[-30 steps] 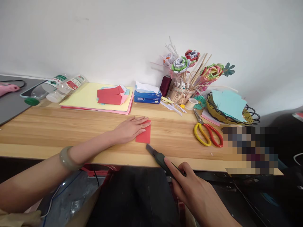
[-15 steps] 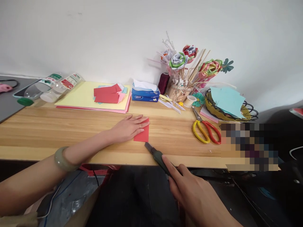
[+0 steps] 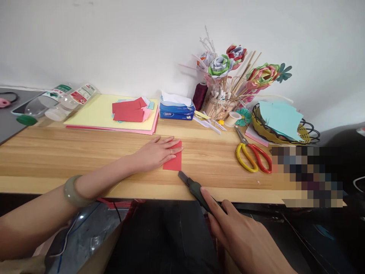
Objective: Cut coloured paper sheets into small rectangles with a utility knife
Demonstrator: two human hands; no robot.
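A small piece of red paper lies on the wooden table, partly covered by my left hand. The fingers of that hand are stretched flat over the paper, pressing on its upper left part; a ring and a bangle show on this arm. My right hand is wrapped round a dark green utility knife, index finger along its handle. The knife's tip points up and left, close to the paper's lower right corner. Whether the tip touches the table I cannot tell.
Behind stand a yellow paper stack with red scraps, a blue tissue pack and a holder of paper flowers. To the right lie scissors and a basket of light blue paper. Plastic bottles lie at the left.
The whole view has shifted slightly. Both hands keep nearly the same place relative to the red paper, with the knife still near its lower right corner.
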